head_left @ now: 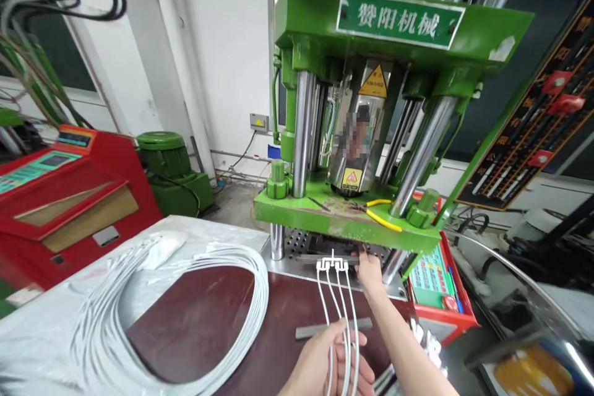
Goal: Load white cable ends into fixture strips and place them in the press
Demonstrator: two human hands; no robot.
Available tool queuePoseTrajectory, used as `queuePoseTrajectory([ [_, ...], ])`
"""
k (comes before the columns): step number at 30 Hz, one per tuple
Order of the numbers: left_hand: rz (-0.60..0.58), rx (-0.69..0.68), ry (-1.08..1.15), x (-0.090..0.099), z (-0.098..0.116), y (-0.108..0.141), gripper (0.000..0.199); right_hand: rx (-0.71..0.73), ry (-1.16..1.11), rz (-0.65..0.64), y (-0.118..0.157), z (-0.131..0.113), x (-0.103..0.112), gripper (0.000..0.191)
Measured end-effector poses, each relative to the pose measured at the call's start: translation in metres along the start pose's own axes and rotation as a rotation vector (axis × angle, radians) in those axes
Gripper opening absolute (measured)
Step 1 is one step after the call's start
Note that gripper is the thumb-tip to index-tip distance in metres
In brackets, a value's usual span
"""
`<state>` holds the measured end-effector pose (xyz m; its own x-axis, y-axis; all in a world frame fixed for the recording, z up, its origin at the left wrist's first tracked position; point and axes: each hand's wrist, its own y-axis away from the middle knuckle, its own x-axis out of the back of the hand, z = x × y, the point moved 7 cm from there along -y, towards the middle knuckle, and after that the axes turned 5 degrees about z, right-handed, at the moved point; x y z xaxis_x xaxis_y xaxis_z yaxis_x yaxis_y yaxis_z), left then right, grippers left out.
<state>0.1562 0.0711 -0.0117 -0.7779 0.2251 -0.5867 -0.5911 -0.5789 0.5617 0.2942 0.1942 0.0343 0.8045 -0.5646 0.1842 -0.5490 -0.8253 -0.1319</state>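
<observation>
My left hand (pixel 331 359) is palm up near the bottom, its fingers curled around several white cables (pixel 347 322). The cables run forward to a white branched plastic piece (pixel 332 262), which joins their ends in front of the press opening. My right hand (pixel 370 269) reaches to the right end of a dark metal mould (pixel 331 246) under the green press plate (pixel 325 218). Its fingers are bent in at the mould's edge and partly hidden, so what they grip cannot be made out. A flat metal bar (pixel 309 330) lies on the brown board beneath the cables.
A big coil of white cable (pixel 262 297) lies at left on the brown board (pixel 195 328). Yellow-handled pliers (pixel 383 218) rest on the press plate. Chrome columns (pixel 277 241) flank the opening. A red control box (pixel 445 303) stands at right, with white-ended cables (pixel 429 346) nearby.
</observation>
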Motion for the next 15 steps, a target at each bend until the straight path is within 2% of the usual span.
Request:
queuePoseTrajectory([
  [1,0.027,-0.001,0.002,0.004,-0.011,0.007,0.054,-0.044,-0.01,0.003,0.016,0.008,0.009,0.054],
  [3,0.141,-0.137,0.021,0.019,-0.012,0.019,0.06,-0.109,-0.028,0.007,0.048,0.015,0.028,0.062],
  [6,0.331,-0.478,0.066,0.043,0.017,0.039,0.058,-0.15,-0.052,0.005,0.091,0.008,0.056,0.061],
  [8,0.402,-0.576,0.001,0.048,0.033,0.051,0.051,-0.176,-0.07,-0.017,0.113,-0.001,0.069,0.058],
  [11,0.435,-0.655,-0.274,0.038,0.049,0.067,0.043,-0.184,-0.054,-0.065,0.136,-0.017,0.085,0.055],
  [13,0.445,-0.712,-0.443,0.028,0.055,0.078,0.044,-0.051,0.054,-0.09,0.146,-0.038,0.097,0.049],
  [15,0.472,-0.774,-0.526,0.021,0.061,0.088,0.045,0.225,0.229,-0.133,0.156,-0.069,0.106,0.035],
])
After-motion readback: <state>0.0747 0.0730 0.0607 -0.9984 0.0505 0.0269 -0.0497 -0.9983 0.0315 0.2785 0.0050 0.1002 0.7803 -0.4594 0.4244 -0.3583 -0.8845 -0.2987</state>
